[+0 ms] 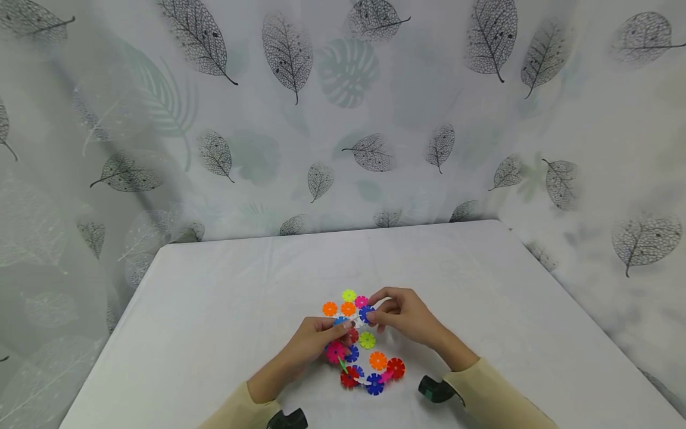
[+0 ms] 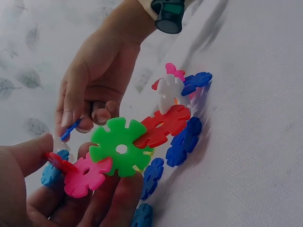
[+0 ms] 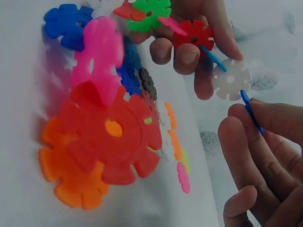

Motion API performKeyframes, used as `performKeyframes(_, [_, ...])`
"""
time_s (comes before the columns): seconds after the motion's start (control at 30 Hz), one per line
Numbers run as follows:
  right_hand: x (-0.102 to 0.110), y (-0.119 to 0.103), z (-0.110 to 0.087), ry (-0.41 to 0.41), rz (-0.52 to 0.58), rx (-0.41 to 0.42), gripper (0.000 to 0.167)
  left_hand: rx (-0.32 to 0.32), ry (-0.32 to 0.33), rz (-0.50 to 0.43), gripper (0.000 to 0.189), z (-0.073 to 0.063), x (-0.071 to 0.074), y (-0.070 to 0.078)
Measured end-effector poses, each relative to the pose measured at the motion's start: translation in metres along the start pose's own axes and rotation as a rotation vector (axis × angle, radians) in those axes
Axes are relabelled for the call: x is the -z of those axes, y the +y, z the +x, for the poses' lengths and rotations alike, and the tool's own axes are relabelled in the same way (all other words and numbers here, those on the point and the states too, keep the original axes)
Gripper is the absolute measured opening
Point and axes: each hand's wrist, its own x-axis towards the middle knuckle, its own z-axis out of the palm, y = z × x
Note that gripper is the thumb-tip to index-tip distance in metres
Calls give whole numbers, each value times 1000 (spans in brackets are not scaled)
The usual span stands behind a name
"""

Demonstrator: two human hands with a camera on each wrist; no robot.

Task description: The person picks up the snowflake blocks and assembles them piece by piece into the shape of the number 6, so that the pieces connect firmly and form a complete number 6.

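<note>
- One blue disc (image 3: pixel 251 111), seen nearly edge-on, is pinched between the right hand's (image 1: pixel 404 313) thumb and fingers; we see it at the rim of a white disc (image 3: pixel 231 81).
- We see that white disc linked through a light-blue disc (image 3: pixel 214 59) to a red disc (image 3: pixel 195 34); the left hand's (image 1: pixel 316 338) thumb and fingers are clamped on this end of a chain (image 1: pixel 350 378).
- From there we follow the chain through a pink disc (image 2: pixel 85 176) and a green disc (image 2: pixel 113 158), curving along the table's (image 1: pixel 214 310) near side.
- Inside that curve we find a yellow-green disc (image 1: pixel 367 340) and an orange disc (image 1: pixel 377 360).
- Beyond the hands, we count two more orange discs (image 1: pixel 348 308) on the table, near a second pink disc (image 1: pixel 361 301).
- Farther back, we see a leaf-patterned curtain (image 1: pixel 257 125).
- Nearest us are beige sleeves (image 1: pixel 498 393).
</note>
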Motion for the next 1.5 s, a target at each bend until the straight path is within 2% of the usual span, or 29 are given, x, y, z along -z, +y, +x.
performKeyframes(0.23, [-3,-2,0,13,-19,11,28,-5,0,-2,46,-1,0,2])
performKeyframes(0.7, [-12,0,1,46,-29,101,19,-13,0,-45,45,-2,0,3])
performKeyframes(0.87, [-13,1,1,35,-28,76,20,-8,14,-14,41,-2,1,3])
performKeyframes(1.1, [-14,2,2,24,-12,61,20,43,24,33,43,-2,3,7])
performKeyframes(1.33, [-16,3,3,9,13,40,23,8,42,9,43,-1,4,9])
performKeyframes(1.5, [-16,3,2,-29,41,69,24,3,27,35,41,-3,8,11])
